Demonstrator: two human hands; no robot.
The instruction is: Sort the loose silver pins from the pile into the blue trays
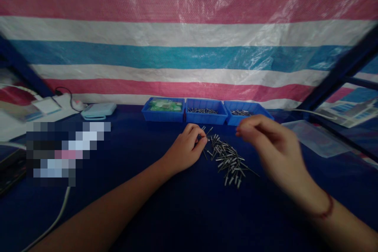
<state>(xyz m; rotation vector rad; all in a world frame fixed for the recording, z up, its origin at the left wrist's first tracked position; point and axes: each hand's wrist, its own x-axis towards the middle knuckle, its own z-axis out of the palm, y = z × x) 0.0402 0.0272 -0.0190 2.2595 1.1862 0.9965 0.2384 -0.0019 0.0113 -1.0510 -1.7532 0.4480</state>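
A loose pile of metal rivets (230,158) lies on the dark blue table between my hands. My left hand (189,146) rests at the pile's left edge, fingers curled round and pinching one or more rivets. Raised to the right of the pile is my right hand (273,145), its thumb and fingertips pressed together; whatever is between them is too small and blurred to make out. Behind the pile stand a middle blue bin (206,118) and a right blue bin (246,119), both with rivets inside. The left blue bin (164,116) holds green and clear packets.
A light blue case (99,111) and a white power strip (50,105) are at the back left, with a dark device (13,169) and cables nearer. A clear plastic sheet (320,139) lies right. Blue frame posts and a striped tarp (189,57) bound the table.
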